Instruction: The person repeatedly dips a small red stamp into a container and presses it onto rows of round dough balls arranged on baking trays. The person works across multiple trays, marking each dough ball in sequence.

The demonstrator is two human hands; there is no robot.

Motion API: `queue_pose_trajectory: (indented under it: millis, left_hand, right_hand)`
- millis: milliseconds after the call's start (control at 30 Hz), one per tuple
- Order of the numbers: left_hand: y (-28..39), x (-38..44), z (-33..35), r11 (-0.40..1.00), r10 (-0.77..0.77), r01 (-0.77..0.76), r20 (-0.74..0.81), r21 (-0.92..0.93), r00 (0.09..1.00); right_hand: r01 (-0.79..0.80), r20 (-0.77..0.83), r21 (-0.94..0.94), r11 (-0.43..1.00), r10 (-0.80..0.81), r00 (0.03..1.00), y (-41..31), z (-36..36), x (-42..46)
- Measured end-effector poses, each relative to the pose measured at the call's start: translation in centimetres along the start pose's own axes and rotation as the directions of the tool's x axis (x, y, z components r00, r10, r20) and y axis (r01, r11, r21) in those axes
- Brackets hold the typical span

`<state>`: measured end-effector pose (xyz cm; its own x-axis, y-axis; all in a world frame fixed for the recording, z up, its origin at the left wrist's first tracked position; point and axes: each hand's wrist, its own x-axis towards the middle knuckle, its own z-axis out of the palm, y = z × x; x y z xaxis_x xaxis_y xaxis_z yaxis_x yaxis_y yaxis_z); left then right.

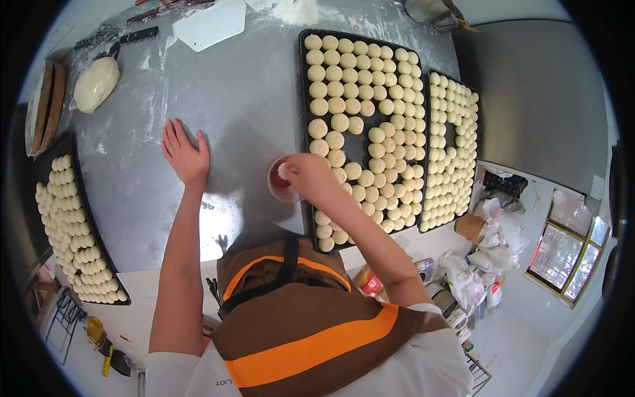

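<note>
My left hand (186, 154) lies palm down on the grey metal worktop (238, 99), holding nothing, thumb apart from the fingers. Pinched in my right hand (311, 177) is a small white stamp (283, 171), mostly hidden by the fingers. It is over or in a clear round bowl (292, 198) of red liquid (279, 179). Right beside the bowl is a black baking tray (356, 144) with rows of round pale dough balls (350, 75). Some balls in its left-middle part bear red flower marks, such as one marked dough ball (318, 128).
A second tray of dough balls (449, 183) stands further right, another tray (79, 223) at far left. Toward the back left lie a dough lump (96, 84), a black-handled tool (139, 34) and a white scraper (211, 25). A metal pot (427, 11) stands back right.
</note>
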<state>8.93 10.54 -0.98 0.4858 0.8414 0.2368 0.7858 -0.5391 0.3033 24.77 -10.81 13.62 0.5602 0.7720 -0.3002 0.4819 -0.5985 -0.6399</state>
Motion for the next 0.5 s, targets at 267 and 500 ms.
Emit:
queue_pose_trajectory:
  millis: [267,500]
  left_hand:
    - [0.5,0.3,-0.1,1.000,-0.004,0.004,0.016,0.022,1.000]
    - [0.1,0.0,-0.2,1.000,-0.014,0.014,0.023,0.016,1.000]
  right_hand:
    - [-0.167,-0.468,0.116,0.979,0.202,0.860,10.8,-9.1,9.4]
    - [-0.193,-0.392,-0.023,0.981,0.168,0.904,11.0,-7.8,12.9]
